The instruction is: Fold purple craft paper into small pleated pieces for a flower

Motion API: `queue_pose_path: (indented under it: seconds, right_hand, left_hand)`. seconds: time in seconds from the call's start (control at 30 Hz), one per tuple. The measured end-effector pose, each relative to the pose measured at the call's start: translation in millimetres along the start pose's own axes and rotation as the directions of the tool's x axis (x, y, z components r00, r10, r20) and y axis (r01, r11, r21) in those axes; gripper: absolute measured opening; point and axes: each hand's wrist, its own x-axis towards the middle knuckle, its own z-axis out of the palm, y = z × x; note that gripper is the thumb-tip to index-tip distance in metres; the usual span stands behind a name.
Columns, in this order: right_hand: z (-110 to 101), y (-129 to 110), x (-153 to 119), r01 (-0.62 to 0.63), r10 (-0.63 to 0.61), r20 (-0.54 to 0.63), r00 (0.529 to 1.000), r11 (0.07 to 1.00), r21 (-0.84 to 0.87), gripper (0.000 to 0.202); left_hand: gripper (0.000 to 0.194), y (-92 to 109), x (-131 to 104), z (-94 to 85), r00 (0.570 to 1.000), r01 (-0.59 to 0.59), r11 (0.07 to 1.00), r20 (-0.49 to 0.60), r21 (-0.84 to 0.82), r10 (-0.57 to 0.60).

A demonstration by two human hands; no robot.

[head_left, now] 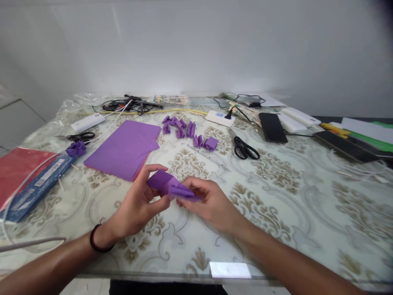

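Observation:
A folded piece of purple paper is held in the air above the table, between both hands. My left hand grips its left end, with the thumb below and the fingers along the upper edge. Closed around the right, narrower end is my right hand, its fingertips partly hidden by the paper. Beyond the hands lie several small folded purple paper pieces and a clear ruler. To the left rests a stack of purple paper sheets, with a red edge showing beneath.
Black-handled scissors lie right of the folded pieces, near a white power strip and a black phone. At left are a crumpled purple paper piece, other scissors, a red packet and a white cable.

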Motion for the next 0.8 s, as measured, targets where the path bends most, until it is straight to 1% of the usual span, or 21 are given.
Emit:
queue_pose_path:
  seconds: [0.07, 0.2, 0.33, 0.47, 0.53, 0.6, 0.73, 0.8]
  right_hand:
    - [2, -1, 0, 0.009, -0.009, -0.017, 1.0, 0.999, -0.042, 0.005]
    - [5, 0, -2, 0.014, -0.022, -0.054, 0.998, 0.988, -0.151, 0.009]
    - [7, 0, -4, -0.01, 0.0, -0.059, 0.998, 0.983, -0.183, 0.006]
    - [8, -3, -4, -0.011, -0.01, -0.087, 0.996, 0.972, -0.234, 0.005]
    - [6, -5, -4, -0.009, -0.019, -0.111, 0.994, 0.968, -0.25, 0.007]
    - [2, -5, -2, -0.012, -0.019, -0.136, 0.991, 0.974, -0.226, 0.006]
    - [-6, -5, 2, 0.032, -0.058, -0.174, 0.983, 0.988, -0.152, 0.009]
    - [-7, -4, 3, 0.055, -0.078, -0.158, 0.984, 0.988, -0.144, 0.009]
  left_hand:
    - [0.052, 0, -2, 1.6, 1.0, -0.017, 0.998, 0.007, 0.068, 0.017]
    - [0.055, 1, -3, 4.0, 0.998, -0.064, 0.983, -0.005, 0.174, 0.066]
    - [0.055, 1, -3, 7.8, 0.994, -0.112, 0.97, 0.007, 0.216, 0.113]
    - [0.053, 2, -3, 9.4, 0.987, -0.14, 0.958, -0.041, 0.252, 0.155]
    - [0.052, 3, -2, 8.1, 0.984, -0.135, 0.956, -0.076, 0.26, 0.159]
    - [0.052, 6, 0, 5.6, 0.982, -0.118, 0.958, -0.112, 0.259, 0.152]
    - [0.047, 11, 6, 0.9, 0.981, -0.119, 0.979, -0.134, 0.164, 0.142]
    - [0.046, 11, 8, 0.1, 0.984, -0.107, 0.987, -0.13, 0.119, 0.122]
